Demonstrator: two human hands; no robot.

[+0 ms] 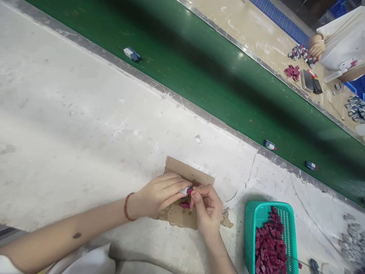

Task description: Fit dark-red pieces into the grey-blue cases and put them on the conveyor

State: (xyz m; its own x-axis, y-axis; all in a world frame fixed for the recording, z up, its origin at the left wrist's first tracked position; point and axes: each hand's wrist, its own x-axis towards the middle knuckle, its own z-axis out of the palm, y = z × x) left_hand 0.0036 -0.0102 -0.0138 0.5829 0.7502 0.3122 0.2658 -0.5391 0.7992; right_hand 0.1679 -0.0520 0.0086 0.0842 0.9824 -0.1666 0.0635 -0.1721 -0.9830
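Observation:
My left hand (159,192) and my right hand (207,207) meet over a piece of brown cardboard (182,171) on the white table. The left fingers pinch a small white-and-magenta part (186,190), and my right thumb and forefinger press on its magenta end. Another dark red piece (184,205) lies on the cardboard just below the fingers. A red bead bracelet (126,207) circles my left wrist.
A teal basket (258,217) holding several dark red pieces stands to the right. Grey parts (353,239) lie at the far right. Small assembled parts (131,53) ride the green conveyor belt (199,64). Across the belt another person's hand (316,46) works among parts.

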